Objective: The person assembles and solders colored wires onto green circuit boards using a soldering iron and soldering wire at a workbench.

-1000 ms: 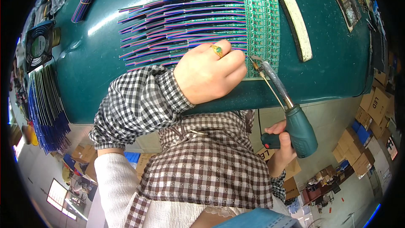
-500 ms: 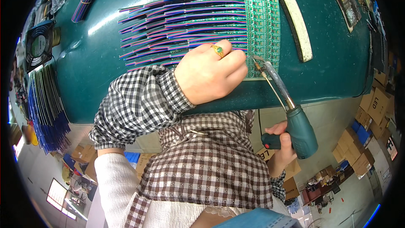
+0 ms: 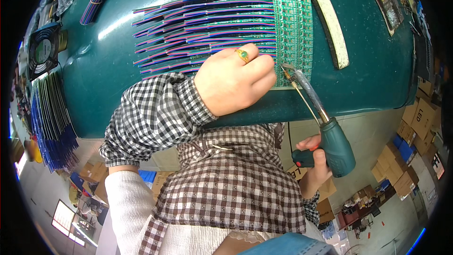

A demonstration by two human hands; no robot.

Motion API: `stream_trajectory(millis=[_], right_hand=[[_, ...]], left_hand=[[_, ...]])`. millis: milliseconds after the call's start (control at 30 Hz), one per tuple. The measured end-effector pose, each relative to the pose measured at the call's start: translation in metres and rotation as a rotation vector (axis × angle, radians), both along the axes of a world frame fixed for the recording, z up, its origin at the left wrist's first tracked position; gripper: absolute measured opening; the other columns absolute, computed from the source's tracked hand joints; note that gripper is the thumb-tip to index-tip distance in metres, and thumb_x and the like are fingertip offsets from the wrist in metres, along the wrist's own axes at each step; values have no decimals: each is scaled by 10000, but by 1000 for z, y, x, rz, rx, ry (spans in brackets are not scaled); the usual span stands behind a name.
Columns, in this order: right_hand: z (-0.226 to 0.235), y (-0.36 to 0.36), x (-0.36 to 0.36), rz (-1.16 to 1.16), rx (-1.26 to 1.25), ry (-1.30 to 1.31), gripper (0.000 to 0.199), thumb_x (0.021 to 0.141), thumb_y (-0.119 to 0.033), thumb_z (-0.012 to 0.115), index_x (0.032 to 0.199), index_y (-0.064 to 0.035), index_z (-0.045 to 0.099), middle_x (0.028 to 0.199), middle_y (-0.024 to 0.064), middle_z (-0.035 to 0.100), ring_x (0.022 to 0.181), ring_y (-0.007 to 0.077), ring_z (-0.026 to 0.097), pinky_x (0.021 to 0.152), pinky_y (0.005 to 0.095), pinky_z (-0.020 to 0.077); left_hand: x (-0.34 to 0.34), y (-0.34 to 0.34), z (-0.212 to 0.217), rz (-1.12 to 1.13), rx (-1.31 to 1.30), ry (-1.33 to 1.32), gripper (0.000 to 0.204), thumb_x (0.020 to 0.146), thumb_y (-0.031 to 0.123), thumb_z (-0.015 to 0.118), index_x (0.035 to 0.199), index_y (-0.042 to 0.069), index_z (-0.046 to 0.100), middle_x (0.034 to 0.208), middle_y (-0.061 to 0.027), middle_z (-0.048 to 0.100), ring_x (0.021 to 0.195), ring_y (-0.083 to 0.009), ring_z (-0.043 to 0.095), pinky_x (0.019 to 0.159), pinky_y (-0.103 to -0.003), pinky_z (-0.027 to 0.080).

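Observation:
A green circuit board panel (image 3: pixel 293 23) lies on the bench, with rows of multicoloured ribbon wires (image 3: pixel 212 18) running left from it. My left hand (image 3: pixel 236 80), wearing a ring with a green stone, is closed over the panel's near rows at the wire ends. What its fingertips pinch is hidden under the hand. My right hand (image 3: pixel 316 163) grips the dark green soldering gun (image 3: pixel 339 148) by its handle, below the bench edge. The gun's tip and its thin solder feed tube (image 3: pixel 306 101) meet over the board, just right of my left fingers.
A long pale strip with a dark edge (image 3: pixel 328 19) lies right of the panel. Far left are a banded wire bundle (image 3: pixel 96 2), a small black fan (image 3: pixel 43 49) and hanging blue wires (image 3: pixel 54 127). A packet (image 3: pixel 386 2) rests far right. Cardboard boxes (image 3: pixel 417 115) stand beyond the bench.
My left hand and the soldering gun's tip have shifted very slightly left. Both grips look the same.

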State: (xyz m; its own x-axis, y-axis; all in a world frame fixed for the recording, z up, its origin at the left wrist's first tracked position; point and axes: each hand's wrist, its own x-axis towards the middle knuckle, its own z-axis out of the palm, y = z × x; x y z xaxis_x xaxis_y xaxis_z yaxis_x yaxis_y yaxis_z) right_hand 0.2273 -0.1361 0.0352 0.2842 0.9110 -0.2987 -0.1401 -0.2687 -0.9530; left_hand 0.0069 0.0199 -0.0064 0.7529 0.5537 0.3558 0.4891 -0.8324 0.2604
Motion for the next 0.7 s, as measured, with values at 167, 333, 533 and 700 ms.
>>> stream_trajectory(millis=[167, 333, 533, 700], right_hand=[[-1, -1, 2, 39, -7, 4, 259, 826, -160, 681, 925, 55, 575, 820, 130, 600, 753, 251, 625, 701, 382, 537], [-2, -1, 0, 35, 5, -45, 341, 841, -182, 651, 1010, 92, 540, 795, 133, 579, 714, 242, 607, 663, 384, 550], [-6, -2, 2, 52, 9, -89, 344, 853, -203, 624, 991, 102, 541, 767, 133, 559, 687, 229, 593, 637, 380, 566], [-7, -3, 1, 23, -7, -87, 273, 848, -187, 621, 897, 72, 548, 763, 136, 558, 691, 228, 593, 647, 382, 565]], left_hand=[[0, -1, 0, 1, 3, 10, 294, 698, 93, 616, 977, 4, 640, 791, -19, 484, 723, -145, 532, 554, -253, 484], [0, -2, -1, 7, 4, -2, 290, 699, 87, 623, 975, 0, 641, 789, -20, 483, 723, -147, 531, 552, -253, 484], [-1, -2, -1, -1, -7, 3, 281, 702, 80, 629, 969, -7, 639, 791, -25, 484, 721, -150, 528, 554, -251, 484], [-1, -1, -1, 1, 7, 7, 287, 698, 80, 629, 972, -7, 637, 790, -26, 478, 721, -151, 525, 565, -250, 487]])
